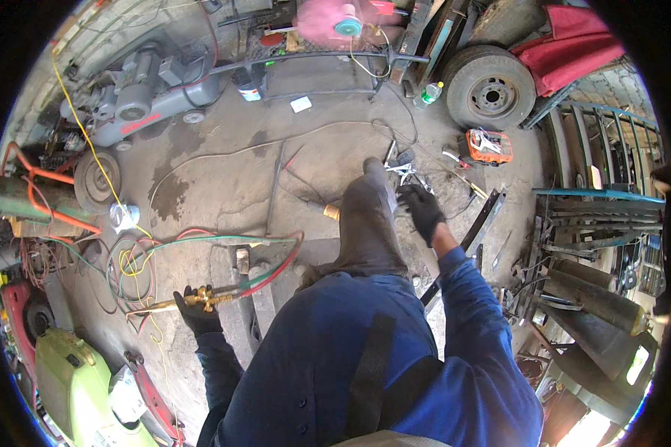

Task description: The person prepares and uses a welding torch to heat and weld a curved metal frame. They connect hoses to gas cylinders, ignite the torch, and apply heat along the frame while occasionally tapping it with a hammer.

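Torch (194, 299) left of knee (367, 216); wheel (490, 88) far right.

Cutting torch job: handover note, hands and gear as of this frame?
Left hand: gloved, gripping the brass cutting torch low at the person's left; its red and green hoses loop back across the floor.
Right hand: gloved, open, reaching toward a cluster of small metal parts on the concrete by the raised knee; not clearly gripping anything.
Hammer lies on the steel beam beside the torch.
Done: torch in hand. No flame visible, no cut visible.
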The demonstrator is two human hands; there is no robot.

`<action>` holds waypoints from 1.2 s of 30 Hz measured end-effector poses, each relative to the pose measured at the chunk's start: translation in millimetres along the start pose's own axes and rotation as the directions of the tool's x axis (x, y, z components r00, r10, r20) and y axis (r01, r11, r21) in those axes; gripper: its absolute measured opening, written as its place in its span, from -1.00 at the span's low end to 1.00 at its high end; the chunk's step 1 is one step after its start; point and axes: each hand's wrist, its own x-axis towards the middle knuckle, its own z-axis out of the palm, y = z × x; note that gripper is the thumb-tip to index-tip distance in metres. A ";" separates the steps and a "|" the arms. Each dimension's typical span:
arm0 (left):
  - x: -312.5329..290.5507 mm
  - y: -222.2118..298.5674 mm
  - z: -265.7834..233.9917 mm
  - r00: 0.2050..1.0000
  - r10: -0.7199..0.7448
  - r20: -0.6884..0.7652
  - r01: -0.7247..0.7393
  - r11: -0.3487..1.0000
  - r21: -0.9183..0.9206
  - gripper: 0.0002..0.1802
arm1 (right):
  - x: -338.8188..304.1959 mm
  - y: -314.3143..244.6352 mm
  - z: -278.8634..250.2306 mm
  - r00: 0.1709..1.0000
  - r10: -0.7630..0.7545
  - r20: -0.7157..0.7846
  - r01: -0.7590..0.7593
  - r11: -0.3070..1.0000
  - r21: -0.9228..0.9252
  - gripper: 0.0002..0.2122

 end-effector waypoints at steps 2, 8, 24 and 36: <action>15.7 -10.8 9.9 0.997 -0.012 -0.081 0.019 0.997 0.081 -0.43 | 45.3 9.7 -53.7 0.990 -0.019 -0.142 0.014 0.999 -0.038 -0.66; 29.5 -73.6 86.4 0.971 -0.042 -0.237 0.145 0.889 0.434 -0.66 | 275.7 -28.0 -199.6 0.968 -0.193 -0.160 0.105 0.892 -0.440 -0.66; -10.2 -109.4 294.1 0.926 0.152 -0.345 0.105 0.775 0.623 -0.71 | 713.5 -122.8 -227.0 0.940 -0.243 0.240 0.342 0.661 -0.668 -0.56; -67.7 -106.5 286.8 0.862 0.252 -0.440 0.114 0.749 0.652 -0.78 | 825.6 -107.2 -166.5 0.919 -0.011 0.394 0.286 0.705 -0.649 -0.55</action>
